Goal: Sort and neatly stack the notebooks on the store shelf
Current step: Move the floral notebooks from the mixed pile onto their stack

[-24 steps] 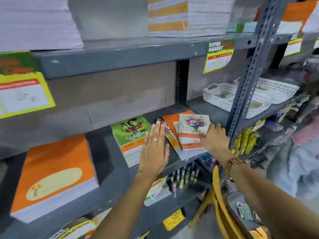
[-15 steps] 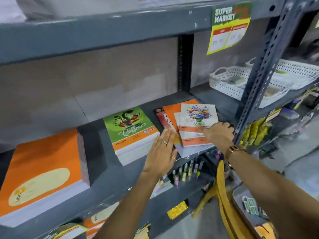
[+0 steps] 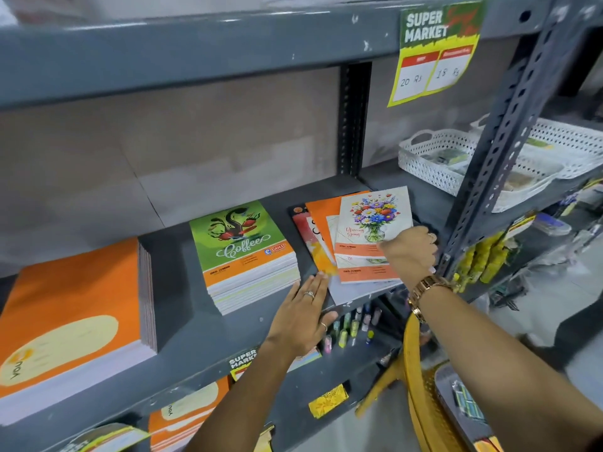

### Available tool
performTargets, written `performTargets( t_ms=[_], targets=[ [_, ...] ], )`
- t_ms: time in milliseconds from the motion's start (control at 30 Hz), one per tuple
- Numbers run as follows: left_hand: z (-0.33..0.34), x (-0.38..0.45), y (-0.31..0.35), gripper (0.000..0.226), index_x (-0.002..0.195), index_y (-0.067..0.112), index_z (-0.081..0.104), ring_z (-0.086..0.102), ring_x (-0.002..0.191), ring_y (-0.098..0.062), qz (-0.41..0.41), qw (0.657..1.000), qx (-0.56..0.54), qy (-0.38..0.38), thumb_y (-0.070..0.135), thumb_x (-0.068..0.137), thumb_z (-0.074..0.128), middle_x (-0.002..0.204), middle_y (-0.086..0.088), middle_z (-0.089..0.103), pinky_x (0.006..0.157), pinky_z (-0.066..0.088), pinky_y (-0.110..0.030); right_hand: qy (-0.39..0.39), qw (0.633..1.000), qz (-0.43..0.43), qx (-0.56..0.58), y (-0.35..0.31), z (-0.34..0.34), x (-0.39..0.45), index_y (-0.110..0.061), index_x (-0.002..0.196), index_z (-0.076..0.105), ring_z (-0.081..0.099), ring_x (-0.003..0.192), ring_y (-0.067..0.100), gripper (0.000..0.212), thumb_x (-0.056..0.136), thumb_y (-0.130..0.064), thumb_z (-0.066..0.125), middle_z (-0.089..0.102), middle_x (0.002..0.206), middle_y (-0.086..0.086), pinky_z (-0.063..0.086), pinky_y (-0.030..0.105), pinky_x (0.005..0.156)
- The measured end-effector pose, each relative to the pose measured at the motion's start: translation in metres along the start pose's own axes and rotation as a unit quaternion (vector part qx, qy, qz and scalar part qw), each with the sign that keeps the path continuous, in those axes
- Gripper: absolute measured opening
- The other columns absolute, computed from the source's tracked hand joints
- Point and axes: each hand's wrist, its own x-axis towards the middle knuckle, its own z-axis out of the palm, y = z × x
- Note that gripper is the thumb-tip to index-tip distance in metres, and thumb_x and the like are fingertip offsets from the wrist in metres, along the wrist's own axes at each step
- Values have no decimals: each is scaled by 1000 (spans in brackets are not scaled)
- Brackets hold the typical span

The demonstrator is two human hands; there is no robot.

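head camera, looking down at a grey metal shelf (image 3: 182, 327) in a store. three groups of notebooks lie on it. at the far left sits a thick orange stack (image 3: 70, 308), squared up. in the middle is a tidy green "coffee" stack (image 3: 243, 246). to the right, near the upright post (image 3: 496, 151), lies a loose fan of thin notebooks (image 3: 346, 246): a flower-cover notebook (image 3: 375, 220) on top, a second one like it beneath and offset, then orange and red covers splayed out to the left. the pile's near edge overhangs the front lip of the shelf.

the left hand (image 3: 303, 318) lies flat and open, fingers straight and together, fingertips touching the near left corner of the fanned pile; it grips nothing. the right hand (image 3: 412, 254), wearing a gold watch, is curled at the right side of the pile, knuckles up, thumb on the flower cover; whether the fingers reach under the books is hidden, so i cannot tell if it truly grasps them.

these notebooks look light, thin and bendy, with glossy covers that probably slide over one another easily. lifting by one corner would likely let them droop and spill. a safer hold seems to be both palms pressing opposite long edges, squaring the fan first, then lifting with fingers underneath.

behind the post, white perforated baskets (image 3: 434, 158) sit farther right. a yellow price tag (image 3: 434, 57) hangs from the shelf above.
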Motion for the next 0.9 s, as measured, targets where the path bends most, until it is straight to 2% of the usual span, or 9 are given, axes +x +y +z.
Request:
performTargets(
  t_ms=[67,200,400,467,600,700,767,833,900],
  targets=[
    [-3,-6,-2,64,144,13,-7,-5,145,-17,0,1000,1,-9,45,96,22,158,-5,-2,118,-6,-31,11,996,-16,90,-7,-5,-6,5,124,37,49,119,42,52,86,-18,63,51,130,25,44,47,94],
    [-9,-25,-10,66,144,12,-7,-6,145,-17,-4,1000,-4,-23,45,96,23,158,-5,-4,118,-7,-31,35,981,-72,179,-23,-28,-21,3,118,41,53,112,44,31,93,-11,50,57,120,28,45,45,87],
    [-15,-53,-30,64,145,14,-6,-9,144,-15,-19,999,-4,-34,43,97,25,158,-3,-6,117,-7,-29,-16,951,-101,292,-57,-36,-48,-3,121,46,58,105,35,31,92,-14,50,61,118,20,48,38,87],
    [-16,-64,-37,64,145,15,-6,-9,144,-15,-19,999,0,-36,44,97,25,157,-2,-7,116,-8,-29,-62,939,-107,321,-69,-27,-57,-5,114,50,56,89,27,25,90,-13,51,60,104,18,46,30,68],
    [-16,-84,-52,65,145,18,-8,-12,144,-16,-24,999,17,-39,46,96,24,157,-1,-11,116,-9,-30,-158,925,-95,333,-86,3,-81,-11,92,48,56,57,26,7,87,-8,52,56,86,13,52,35,49],
    [-16,-94,-56,66,145,21,-9,-15,143,-18,-26,998,28,-42,49,95,25,156,1,-12,117,-10,-34,-216,916,-81,327,-94,22,-98,-8,88,52,51,42,19,4,87,-5,51,59,72,9,44,20,28],
    [-16,-96,-56,67,145,21,-8,-15,144,-19,-33,998,27,-40,50,94,26,157,0,-11,117,-10,-34,-240,917,-83,308,-97,35,-108,-8,88,55,53,43,19,4,87,-6,52,60,72,7,55,27,39],
    [-16,-95,-53,68,145,21,-6,-14,144,-20,-35,998,23,-36,50,94,27,157,0,-9,117,-10,-35,-257,922,-95,275,-98,44,-112,-5,95,59,62,55,27,11,86,-8,54,66,92,15,61,42,62],
    [-16,-95,-53,68,145,21,-5,-14,144,-21,-38,998,23,-37,50,93,27,157,-1,-9,118,-9,-35,-249,934,-124,226,-99,50,-117,-3,109,60,67,70,34,24,88,-13,56,66,109,19,60,46,72]
  ],
)
